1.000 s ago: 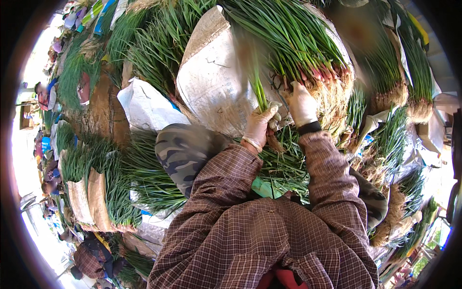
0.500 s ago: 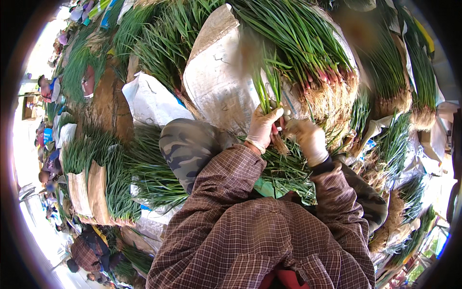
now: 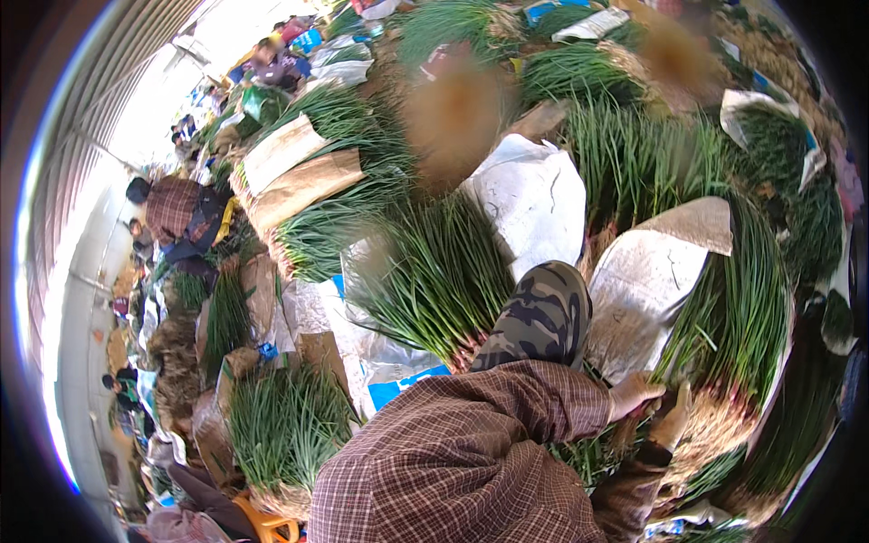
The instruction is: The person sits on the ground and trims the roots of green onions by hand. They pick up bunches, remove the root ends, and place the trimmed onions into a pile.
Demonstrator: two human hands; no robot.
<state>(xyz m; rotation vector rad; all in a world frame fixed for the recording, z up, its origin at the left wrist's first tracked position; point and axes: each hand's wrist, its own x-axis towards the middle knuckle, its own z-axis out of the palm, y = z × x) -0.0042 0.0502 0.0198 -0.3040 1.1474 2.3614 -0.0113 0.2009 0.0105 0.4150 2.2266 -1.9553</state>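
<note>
My left hand (image 3: 636,395), in a pale glove, is closed around a small bunch of green onions (image 3: 681,351). Their green leaves point up and away from me, and a tuft of roots (image 3: 623,438) hangs below the fist. Close on its right is my right hand (image 3: 672,423), also gloved, with a finger stretched upward beside the bunch. Nothing shows in its grasp, though part of it is hidden from me. Just beyond both hands lies a large pile of green onions (image 3: 738,335), with reddish stems and straw-coloured roots (image 3: 724,421) turned toward me.
A whitish sack (image 3: 647,281) lies beside the pile, left of my hands. My camouflage-clad knee (image 3: 543,312) is bent up near it. More onion heaps (image 3: 444,271) and another white sack (image 3: 534,199) spread leftward. Other people (image 3: 176,208) sit at the far left; an orange stool (image 3: 269,520) stands low left.
My view has swung to the left, so my hands now appear farther right and lower. The left hand still grips the small bunch. My right hand, blurred before, now looks steadier beside it.
</note>
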